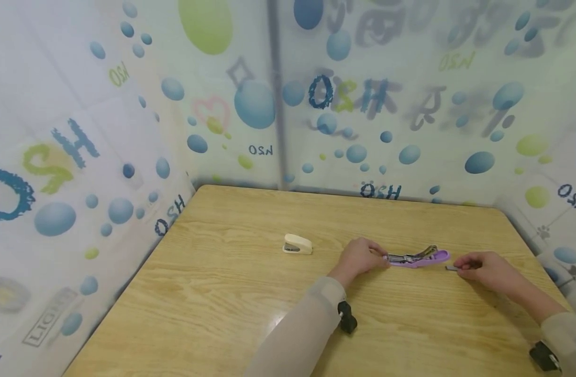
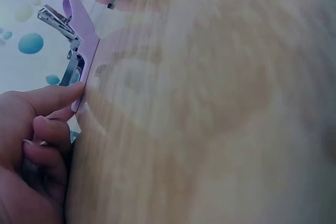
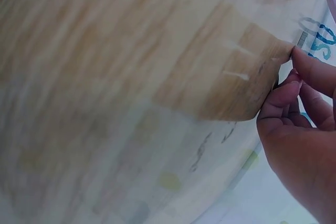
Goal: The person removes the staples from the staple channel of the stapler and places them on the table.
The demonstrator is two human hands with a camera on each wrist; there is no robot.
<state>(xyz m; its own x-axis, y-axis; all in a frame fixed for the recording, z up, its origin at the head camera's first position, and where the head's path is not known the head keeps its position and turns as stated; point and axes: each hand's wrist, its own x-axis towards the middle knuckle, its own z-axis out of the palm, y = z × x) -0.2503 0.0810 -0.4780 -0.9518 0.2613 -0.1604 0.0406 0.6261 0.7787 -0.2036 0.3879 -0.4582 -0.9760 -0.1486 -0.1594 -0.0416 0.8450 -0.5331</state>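
A purple stapler (image 1: 415, 261) lies opened on the table, its metal parts raised in the middle. My left hand (image 1: 362, 257) pinches its left end between thumb and finger; in the left wrist view the fingers of the left hand (image 2: 37, 145) meet the near end of the purple stapler (image 2: 84, 35). To the right of the stapler, my right hand (image 1: 488, 272) pinches a small grey strip (image 1: 452, 268), which looks like a row of staples. The right wrist view shows the right hand (image 3: 299, 114) with thumb and finger together on the strip (image 3: 302, 39), mostly hidden.
A cream stapler (image 1: 297, 244) stands on the wooden table (image 1: 212, 293), left of my left hand. Patterned curtains with blue and green dots hang behind the table and at both sides.
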